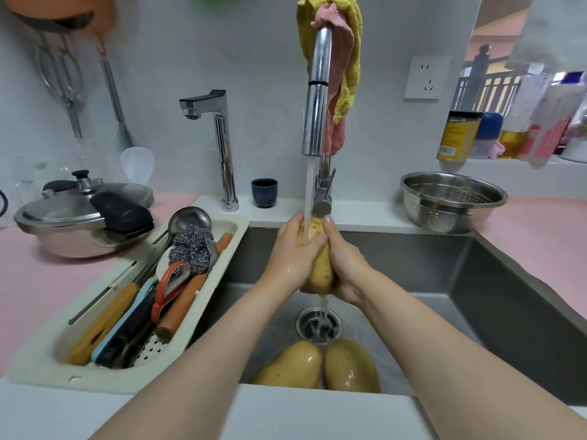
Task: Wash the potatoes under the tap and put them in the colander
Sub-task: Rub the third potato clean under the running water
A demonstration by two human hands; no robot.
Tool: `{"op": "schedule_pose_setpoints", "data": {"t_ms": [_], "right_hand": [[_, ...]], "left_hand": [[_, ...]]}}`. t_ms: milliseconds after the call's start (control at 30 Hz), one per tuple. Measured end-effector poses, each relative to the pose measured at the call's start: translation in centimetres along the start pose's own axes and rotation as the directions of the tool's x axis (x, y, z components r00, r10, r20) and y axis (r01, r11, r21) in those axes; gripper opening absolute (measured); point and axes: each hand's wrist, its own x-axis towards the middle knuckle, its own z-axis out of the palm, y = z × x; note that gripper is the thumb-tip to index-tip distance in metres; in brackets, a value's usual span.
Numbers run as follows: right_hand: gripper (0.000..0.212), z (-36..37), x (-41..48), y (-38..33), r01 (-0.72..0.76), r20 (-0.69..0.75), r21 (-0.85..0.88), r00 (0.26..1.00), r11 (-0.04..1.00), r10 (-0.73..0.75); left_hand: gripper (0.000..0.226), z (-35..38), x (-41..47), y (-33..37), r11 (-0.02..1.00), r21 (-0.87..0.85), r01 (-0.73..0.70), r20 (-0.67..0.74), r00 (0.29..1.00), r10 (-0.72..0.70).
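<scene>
Over the sink [495, 274], both hands, left [293, 254] and right [344, 265], clasp one potato [319, 268] between them.

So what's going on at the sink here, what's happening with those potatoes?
A person is holding one potato under water running from the tap, with the left hand and right hand both wrapped round it. Two more potatoes lie wet on the sink floor by the drain. The steel colander sits on the counter to the right, and no potato shows in it.
</scene>
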Motion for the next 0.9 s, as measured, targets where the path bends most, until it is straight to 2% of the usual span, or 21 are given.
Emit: {"op": "schedule_pose_setpoints", "data": {"t_ms": [67,133,233,333,400,467,533,633,733,800,867,900], "right_hand": [[0.056,0.1,0.1,0.1,0.016,0.067,0.007,0.998,1.000,-0.017],[0.051,0.3,0.2,0.4,0.013,0.171,0.031,0.985,0.999,-0.018],[0.046,0.4,0.0,0.6,0.018,0.280,0.042,0.960,0.999,-0.029],[0.046,0.2,-0.1,0.5,0.050,0.280,0.035,0.958,0.998,-0.058],[0.045,-0.1,0.0,0.3,0.076,0.243,0.014,0.967,0.997,-0.077],[0.045,-0.4,0.1,0.0,0.081,0.241,0.005,0.967,0.997,-0.080],[0.045,-0.5,0.0,0.0,0.070,0.285,0.009,0.956,0.997,-0.070],[0.042,0.0,0.0,0.5,0.108,0.362,-0.056,0.929,0.993,-0.080],[0.045,1.0,0.1,1.0,0.150,0.330,-0.083,0.937,0.985,-0.115],[0.047,1.2,0.2,1.2,0.165,0.318,-0.085,0.939,0.983,-0.130],[0.046,0.8,0.3,1.1,0.184,0.314,-0.096,0.938,0.978,-0.146],[0.054,0.4,0.4,1.0,0.171,0.305,-0.093,0.943,0.981,-0.135]], "left_hand": [[0.038,-0.2,0.0,0.2,1.000,-0.024,0.001,-0.103,0.995,-0.003],[0.030,-0.9,0.0,0.3,0.993,-0.118,0.026,-0.159,0.986,-0.045],[0.022,-2.0,-0.4,0.4,0.960,-0.270,0.078,-0.130,0.985,-0.116],[0.032,-2.9,-0.2,-0.1,0.941,-0.312,0.129,0.068,0.991,-0.113],[0.037,-3.3,0.0,-0.5,0.913,-0.379,0.149,0.251,0.966,-0.053],[0.041,-3.8,-0.1,-0.6,0.877,-0.453,0.162,0.351,0.936,0.008],[0.041,-4.2,0.0,-0.8,0.856,-0.486,0.175,0.339,0.941,0.000],[0.031,-4.3,0.0,-1.0,0.866,-0.468,0.177,0.171,0.979,-0.108],[0.022,-3.9,-0.2,-1.1,0.839,-0.509,0.194,0.072,0.981,-0.183],[0.027,-4.0,-0.1,-1.0,0.831,-0.523,0.189,0.097,0.982,-0.163],[0.038,-4.2,-0.1,-1.1,0.831,-0.520,0.198,0.188,0.976,-0.115],[0.042,-4.3,-0.1,-1.1,0.836,-0.509,0.204,0.230,0.968,-0.097]]}}
